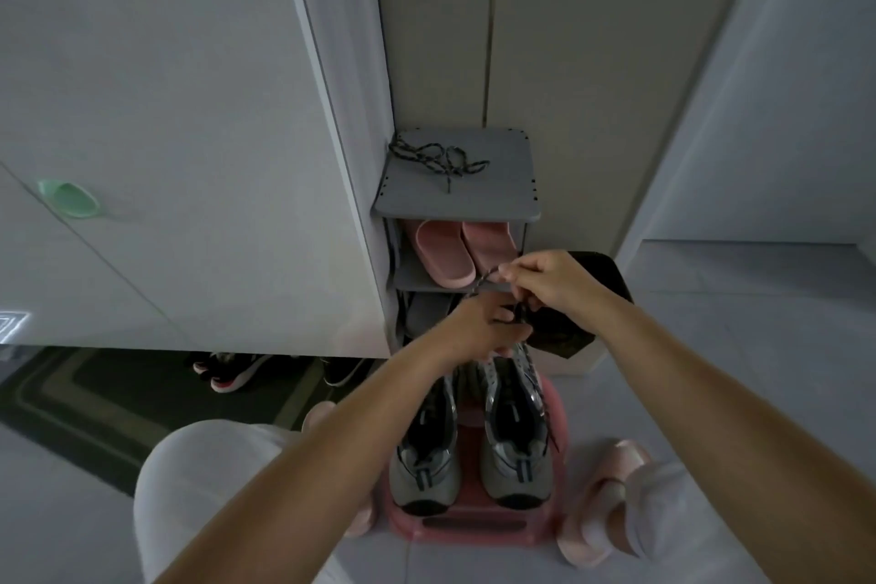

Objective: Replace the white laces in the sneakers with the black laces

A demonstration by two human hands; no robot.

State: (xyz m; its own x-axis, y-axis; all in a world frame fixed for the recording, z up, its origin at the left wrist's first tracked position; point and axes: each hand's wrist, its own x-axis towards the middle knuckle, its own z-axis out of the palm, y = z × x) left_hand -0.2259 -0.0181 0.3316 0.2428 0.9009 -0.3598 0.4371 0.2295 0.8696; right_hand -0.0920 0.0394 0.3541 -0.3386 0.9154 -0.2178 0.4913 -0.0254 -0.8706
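Right hand (550, 281) pinches and left hand (481, 330) grips the black lace (487, 278) at 12 o'clock of the right sneaker (516, 446), which stands beside the left sneaker (426, 465) on the pink stool (474, 532).

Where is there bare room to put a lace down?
The top shelf, front and right of the spare black lace; floor tiles right of it. Crowded: pink stool under both sneakers, pink slippers' shelf.

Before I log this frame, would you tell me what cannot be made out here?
Head view, front eyelets of the right sneaker: covered by the left hand.
Head view, lace pinched by the right hand: thin and blurred.
Head view, dark shoes on the floor: cut off by the cabinet.
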